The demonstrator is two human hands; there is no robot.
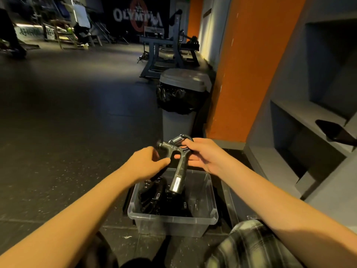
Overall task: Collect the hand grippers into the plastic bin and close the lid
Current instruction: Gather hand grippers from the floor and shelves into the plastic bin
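In the head view, both hands meet on one hand gripper [178, 171], held in the air. The left hand [146, 164] has its fingers [164, 161] curled round the nearer dark handle. The right hand [205, 154] pinches the top by the spring [176, 139], its thumb above and its other fingers underneath. The second handle hangs down from between the two sets of fingers and points into the plastic bin [173, 218]. The bin stands open on the floor directly below the fingers. A dark heap of other grippers [152, 198] already lies in its left half, under the left fingers.

The main risk is probably an uneven release. If one hand lets go first, the tool would likely swing on the other hand's hold, and the free handle could strike the far rim or tip out over it. The spring is a second hazard. The right fingers sit close against it and the hinge, so squeezing the handles during the handover could nip skin. Dropping from this height onto the heap could make the gripper bounce or leave it standing proud. Anything above the rim would later stop the lid seating. I cannot make out the lid with any certainty.
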